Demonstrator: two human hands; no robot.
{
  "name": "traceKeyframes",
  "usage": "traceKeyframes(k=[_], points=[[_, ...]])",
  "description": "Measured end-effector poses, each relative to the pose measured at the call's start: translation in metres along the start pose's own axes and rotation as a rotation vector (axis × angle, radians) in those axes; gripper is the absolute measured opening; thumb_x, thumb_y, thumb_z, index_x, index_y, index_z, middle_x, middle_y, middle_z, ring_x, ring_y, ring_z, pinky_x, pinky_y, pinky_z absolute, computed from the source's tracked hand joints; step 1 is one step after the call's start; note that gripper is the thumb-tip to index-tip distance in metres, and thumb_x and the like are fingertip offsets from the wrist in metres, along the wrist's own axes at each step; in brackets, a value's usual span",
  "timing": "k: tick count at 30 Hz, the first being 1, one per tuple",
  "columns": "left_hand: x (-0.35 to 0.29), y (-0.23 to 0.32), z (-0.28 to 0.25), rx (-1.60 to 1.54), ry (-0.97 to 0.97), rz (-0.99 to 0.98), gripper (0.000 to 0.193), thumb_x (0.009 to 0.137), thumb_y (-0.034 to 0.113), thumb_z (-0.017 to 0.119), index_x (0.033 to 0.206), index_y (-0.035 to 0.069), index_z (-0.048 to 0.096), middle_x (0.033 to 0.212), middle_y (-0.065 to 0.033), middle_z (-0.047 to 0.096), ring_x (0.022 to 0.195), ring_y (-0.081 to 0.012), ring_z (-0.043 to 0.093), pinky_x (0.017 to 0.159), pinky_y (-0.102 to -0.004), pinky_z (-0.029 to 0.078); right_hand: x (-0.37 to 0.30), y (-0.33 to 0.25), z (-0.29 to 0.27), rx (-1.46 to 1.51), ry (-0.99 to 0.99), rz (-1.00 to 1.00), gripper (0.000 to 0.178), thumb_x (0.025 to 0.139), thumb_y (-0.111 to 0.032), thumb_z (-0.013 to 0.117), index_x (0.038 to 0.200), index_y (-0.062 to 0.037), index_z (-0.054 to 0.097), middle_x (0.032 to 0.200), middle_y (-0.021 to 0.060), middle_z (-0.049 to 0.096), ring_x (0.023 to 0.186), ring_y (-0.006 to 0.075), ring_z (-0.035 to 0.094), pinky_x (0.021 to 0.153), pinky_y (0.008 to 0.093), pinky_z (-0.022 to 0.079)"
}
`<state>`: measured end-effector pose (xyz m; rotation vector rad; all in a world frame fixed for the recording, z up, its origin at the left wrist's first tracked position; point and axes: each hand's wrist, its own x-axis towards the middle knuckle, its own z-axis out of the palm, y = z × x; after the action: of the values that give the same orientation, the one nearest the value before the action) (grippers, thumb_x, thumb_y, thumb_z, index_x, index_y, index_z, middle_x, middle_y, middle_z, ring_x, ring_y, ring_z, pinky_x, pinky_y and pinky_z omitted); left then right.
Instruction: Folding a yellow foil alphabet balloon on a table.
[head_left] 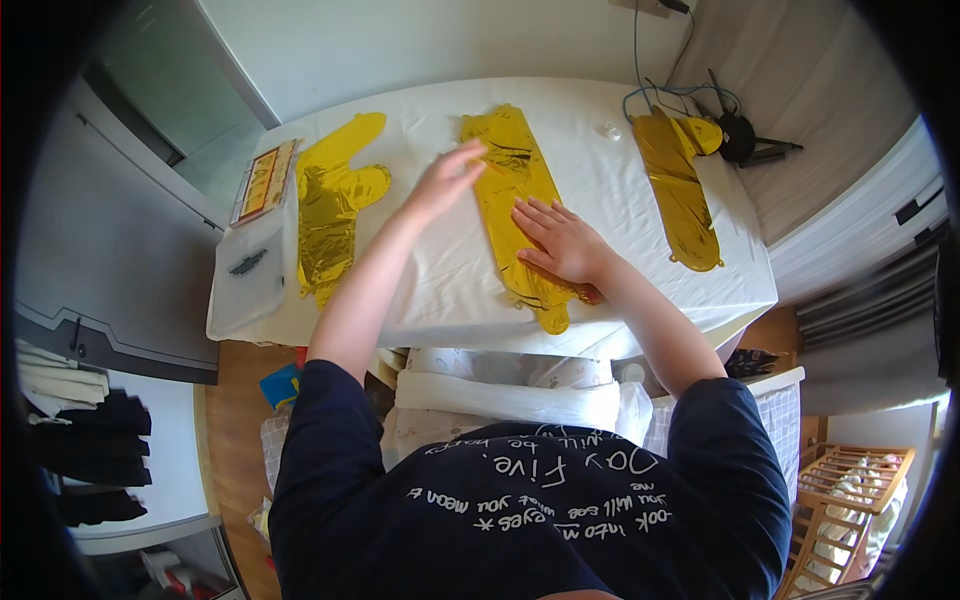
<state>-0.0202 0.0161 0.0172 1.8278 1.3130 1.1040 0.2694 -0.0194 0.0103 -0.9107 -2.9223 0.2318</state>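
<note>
A flat, uninflated gold foil balloon (520, 180) lies lengthwise on the white tablecloth in front of me. My right hand (562, 242) rests flat on its lower right part, fingers stretched out. At the balloon's upper left edge is my left hand (450, 180), its fingers extended and slightly blurred; whether they touch the foil is unclear. To the left lies a second gold foil balloon (328, 220), with two rounded arms at its upper end. A third gold foil balloon (680, 195) lies near the table's right edge.
A flat printed package (265, 182) and a translucent plastic sheet or bag (250, 268) lie at the table's left side. A black router-like device (738, 138) with cables sits at the back right. A small clear object (611, 131) is nearby. A wooden rack (850, 500) stands lower right.
</note>
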Motion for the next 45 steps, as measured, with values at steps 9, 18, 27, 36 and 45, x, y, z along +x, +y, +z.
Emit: traceKeyframes(k=[9, 18, 27, 36, 45], points=[[-0.043, 0.020, 0.068, 0.747, -0.321, 0.209, 0.097, 0.099, 0.062, 0.053, 0.164, 0.002, 0.013, 0.166, -0.0248, 0.027, 0.156, -0.0366, 0.025, 0.128, -0.0481, 0.019, 0.002, 0.002, 0.005, 0.031, 0.079, -0.031, 0.076, 0.105, -0.054, 0.044, 0.160, -0.0039, 0.032, 0.166, 0.0185, 0.032, 0.156, 0.0315, 0.024, 0.128, 0.0465, 0.017], [-0.041, 0.024, 0.075, 0.747, -0.293, 0.184, 0.107, 0.094, 0.069, 0.057, 0.165, 0.006, 0.009, 0.166, -0.0234, 0.028, 0.156, -0.0346, 0.026, 0.128, -0.0465, 0.019, -0.006, 0.025, 0.003, 0.706, 0.163, 0.014, 0.068, 0.107, -0.048, 0.049, 0.157, -0.0032, 0.040, 0.158, 0.0176, 0.046, 0.147, 0.0291, 0.042, 0.123, 0.0448, 0.030], [-0.041, 0.020, 0.074, 0.900, -0.340, 0.146, 0.102, 0.094, 0.077, 0.047, 0.164, 0.008, 0.022, 0.171, -0.0148, 0.021, 0.159, -0.0304, 0.017, 0.129, -0.0475, 0.016, -0.062, -0.001, 0.002, 0.092, 0.515, 0.721, 0.039, 0.092, -0.033, 0.072, 0.121, -0.0063, 0.072, 0.131, 0.0176, 0.064, 0.126, 0.0381, 0.056, 0.106, 0.0446, 0.046], [-0.042, 0.027, 0.071, 0.850, -0.367, 0.145, 0.119, 0.081, 0.088, 0.053, 0.165, 0.012, 0.021, 0.172, -0.0134, 0.019, 0.159, -0.0297, 0.016, 0.129, -0.0474, 0.014, -0.074, -0.031, 0.012, 0.250, 0.645, 0.651, 0.033, 0.088, -0.027, 0.075, 0.113, -0.0052, 0.074, 0.121, 0.0127, 0.071, 0.121, 0.0333, 0.060, 0.104, 0.0441, 0.046], [-0.045, 0.036, 0.070, 0.856, -0.358, 0.117, 0.118, 0.077, 0.082, 0.066, 0.165, 0.014, 0.025, 0.172, -0.0139, 0.020, 0.159, -0.0301, 0.018, 0.129, -0.0472, 0.016, -0.063, -0.071, -0.028, 0.650, 0.584, 0.609, 0.033, 0.100, -0.015, 0.067, 0.129, -0.0018, 0.067, 0.118, 0.0152, 0.075, 0.110, 0.0219, 0.071, 0.089, 0.0321, 0.054]])
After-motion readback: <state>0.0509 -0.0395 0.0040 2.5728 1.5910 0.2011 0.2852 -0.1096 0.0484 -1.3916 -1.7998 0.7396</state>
